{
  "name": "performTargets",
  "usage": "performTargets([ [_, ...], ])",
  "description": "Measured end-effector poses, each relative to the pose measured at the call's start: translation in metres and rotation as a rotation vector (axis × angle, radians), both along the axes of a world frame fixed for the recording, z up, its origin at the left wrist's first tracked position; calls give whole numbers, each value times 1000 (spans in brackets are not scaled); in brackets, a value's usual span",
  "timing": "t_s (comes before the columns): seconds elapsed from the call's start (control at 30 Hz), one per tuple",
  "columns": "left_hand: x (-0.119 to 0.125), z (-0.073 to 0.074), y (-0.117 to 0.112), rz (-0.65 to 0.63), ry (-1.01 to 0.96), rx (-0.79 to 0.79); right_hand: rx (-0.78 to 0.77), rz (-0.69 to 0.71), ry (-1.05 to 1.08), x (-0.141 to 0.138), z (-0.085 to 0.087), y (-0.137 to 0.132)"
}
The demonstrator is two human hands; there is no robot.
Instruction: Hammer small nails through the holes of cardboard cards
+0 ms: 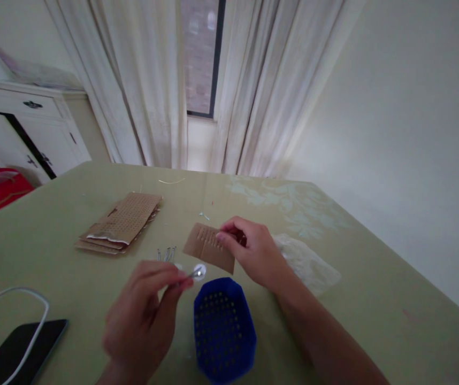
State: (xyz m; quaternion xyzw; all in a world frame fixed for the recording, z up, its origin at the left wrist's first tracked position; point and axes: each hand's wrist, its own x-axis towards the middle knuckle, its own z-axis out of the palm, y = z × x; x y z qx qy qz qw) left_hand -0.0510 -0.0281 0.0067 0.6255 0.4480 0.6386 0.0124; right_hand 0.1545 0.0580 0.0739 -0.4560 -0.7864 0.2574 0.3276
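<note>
My left hand (143, 315) is closed in a pinch on a small shiny metal pin (197, 273) with a round head, held above the table. My right hand (251, 251) rests on a small perforated cardboard piece (207, 246), its fingers pressed on the piece's top right edge. Several loose metal pins (166, 254) lie on the green tablecloth just left of that piece. A blue perforated plastic basket (223, 331) stands in front, between my two forearms.
A stack of perforated cardboard pieces (121, 223) lies to the left. A black phone (21, 350) with a white cable (16, 297) sits at the near left. A clear plastic bag (307, 262) lies right of my hand. White cabinet (24, 128) and curtains (153, 80) stand behind the table.
</note>
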Motion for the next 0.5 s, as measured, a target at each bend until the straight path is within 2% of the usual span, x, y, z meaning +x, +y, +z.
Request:
performTargets([
  [0.07, -14, -4, 16, 79, -75, -315, -62, 10, 107, 8, 5, 7],
  [0.17, -42, -17, 43, -3, -115, -693, -194, 103, 125, 20, 14, 11],
  [0.33, -76, -39, 65, 133, 102, -950, -424, 271, 70, 28, 14, 16],
  [0.43, -78, -48, 68, 158, 170, -1004, -595, 392, 9, 27, 5, 22],
  [0.5, -77, -52, 69, 162, 181, -1011, -629, 420, -41, 26, -2, 26],
])
